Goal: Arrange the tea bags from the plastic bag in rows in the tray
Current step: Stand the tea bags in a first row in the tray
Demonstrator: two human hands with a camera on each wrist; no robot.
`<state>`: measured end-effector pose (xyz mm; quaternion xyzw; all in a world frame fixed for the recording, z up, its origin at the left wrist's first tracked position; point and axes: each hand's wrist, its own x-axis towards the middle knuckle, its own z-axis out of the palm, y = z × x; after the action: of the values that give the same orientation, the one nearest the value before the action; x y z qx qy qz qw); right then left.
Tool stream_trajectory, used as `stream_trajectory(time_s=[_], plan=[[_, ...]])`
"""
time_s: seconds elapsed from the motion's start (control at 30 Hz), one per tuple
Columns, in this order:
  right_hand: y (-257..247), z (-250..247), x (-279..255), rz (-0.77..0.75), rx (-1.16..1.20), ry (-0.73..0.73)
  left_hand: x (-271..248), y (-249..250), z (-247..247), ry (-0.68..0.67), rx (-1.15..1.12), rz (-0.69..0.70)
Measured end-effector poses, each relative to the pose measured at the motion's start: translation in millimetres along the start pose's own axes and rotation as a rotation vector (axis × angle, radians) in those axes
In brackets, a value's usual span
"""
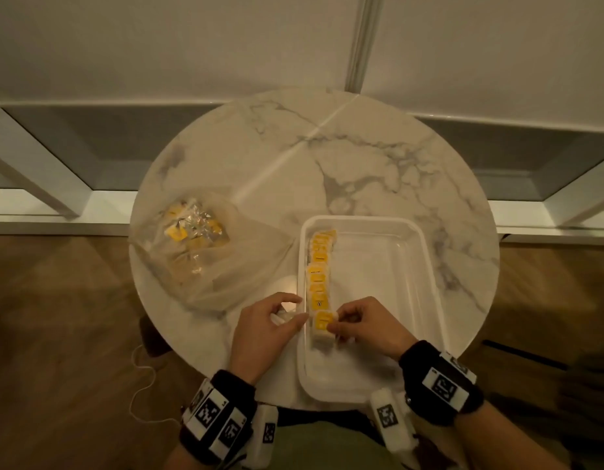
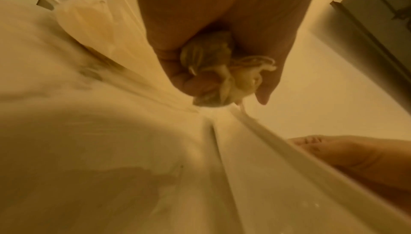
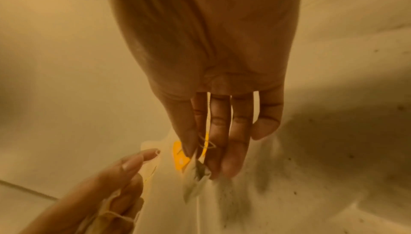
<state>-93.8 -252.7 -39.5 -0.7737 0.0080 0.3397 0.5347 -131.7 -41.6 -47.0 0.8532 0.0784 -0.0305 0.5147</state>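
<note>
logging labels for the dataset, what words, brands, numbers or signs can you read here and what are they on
No text can be read in any view.
Tea bags in the tray: yellow tags with dark marks, too blurred to read.
Tea bags in the plastic bag: yellow tags, too small to read.
Wrist bands behind the left hand and right hand: black-and-white square marker codes, small digits beside them illegible.

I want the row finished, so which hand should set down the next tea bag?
Probably the left hand: it already grips tea bags beside the tray. The right hand is busy pinching the nearest bag.
</note>
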Motion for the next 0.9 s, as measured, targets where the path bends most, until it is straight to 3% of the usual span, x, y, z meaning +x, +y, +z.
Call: stream_trajectory(time_s=[0.2,0.47,0.7,0.9], plan=[[-10.6,-8.6,20.5,0.068,-0.145,0.019,9.8,-10.1,-0.9,-0.032,-0.009,-0.078],[-25.2,-6.9,32.4,0.204,-0.227,0.087,16.6,-18.1,-3.6,-0.108,-0.063,-0.056],[-33.2,-4.0,30.3,0.326,-0.308,0.010,20.0,-24.1,-1.0,-0.139,-0.086,-0.056],[-32.6,-1.3,31.1,0.362,-0.207,-0.049,22.8,-27.1,0.9,-0.158,-0.096,-0.049]])
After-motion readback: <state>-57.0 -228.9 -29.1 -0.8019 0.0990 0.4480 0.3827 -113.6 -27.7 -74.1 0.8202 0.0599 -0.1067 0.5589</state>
